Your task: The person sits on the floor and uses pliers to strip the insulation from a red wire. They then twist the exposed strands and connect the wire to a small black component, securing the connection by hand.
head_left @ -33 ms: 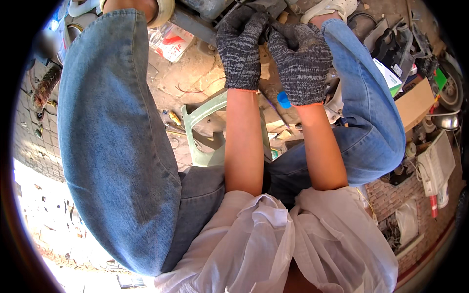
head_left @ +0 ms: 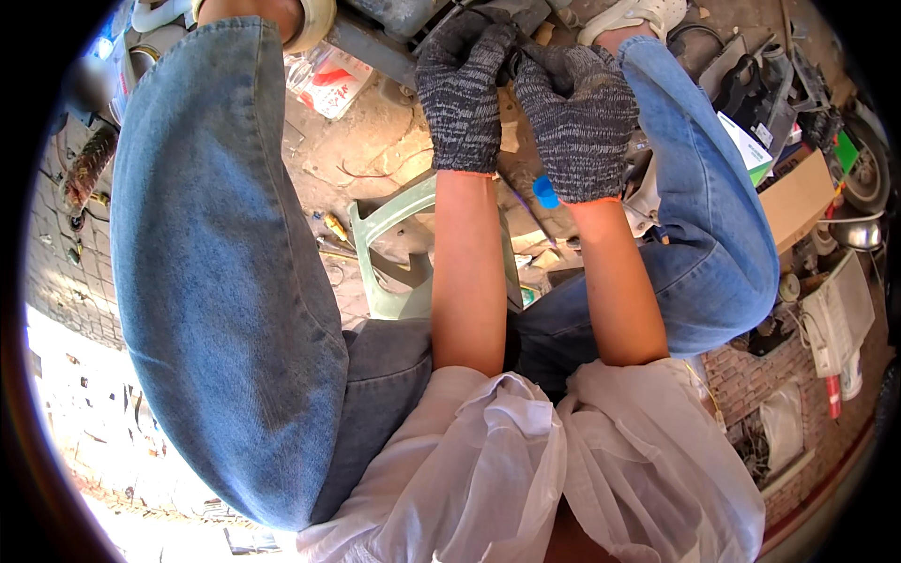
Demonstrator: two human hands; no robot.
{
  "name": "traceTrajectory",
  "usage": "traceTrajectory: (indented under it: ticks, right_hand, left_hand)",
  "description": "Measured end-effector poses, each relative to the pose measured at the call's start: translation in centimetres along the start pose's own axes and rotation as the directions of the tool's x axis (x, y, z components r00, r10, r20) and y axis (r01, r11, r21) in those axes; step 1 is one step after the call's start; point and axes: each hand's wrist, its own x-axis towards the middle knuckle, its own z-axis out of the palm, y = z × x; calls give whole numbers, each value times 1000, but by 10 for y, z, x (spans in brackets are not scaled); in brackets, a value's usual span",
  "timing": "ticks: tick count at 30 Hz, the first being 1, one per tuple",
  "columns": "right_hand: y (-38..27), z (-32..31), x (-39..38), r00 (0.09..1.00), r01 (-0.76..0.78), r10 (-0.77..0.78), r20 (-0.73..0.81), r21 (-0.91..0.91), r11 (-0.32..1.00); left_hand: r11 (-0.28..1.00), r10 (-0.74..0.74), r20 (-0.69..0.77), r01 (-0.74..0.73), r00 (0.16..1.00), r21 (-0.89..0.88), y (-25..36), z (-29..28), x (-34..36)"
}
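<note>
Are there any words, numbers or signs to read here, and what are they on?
No, nothing here is clear enough to read.
Container: red marks on white, too blurred to read.
White and green box: any print is too small to read.
Left glove and right glove: only a dark speckled knit shows, no words.

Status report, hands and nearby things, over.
Left hand, right hand: gloved, close together, grip unclear. Dark grey part beside left hand. Green plastic frame partly behind left forearm.
</note>
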Motion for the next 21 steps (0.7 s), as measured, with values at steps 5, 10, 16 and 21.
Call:
traceTrajectory:
  ticks: [5, 10, 16, 21]
  right_hand:
    - [5, 0, 0, 999, -40, 39, -9, -17, 999]
    - [-1, 6, 0, 999, 40, -41, -29, -51, 998]
    - [1, 8, -3, 990, 120, -131, -59, -156, 980]
    - [-11, 3, -3, 993, 104, -113, -30, -207, 973]
  left_hand:
    - [1000, -5, 15, 4, 1000, 20, -6, 3, 1]
    - [999, 25, -25, -24, 999, 42, -2, -4, -1]
    - [995, 73, -38, -75, 997, -60, -15, 1, -3]
    - [984, 90, -100, -104, 991, -146, -21, 2, -9]
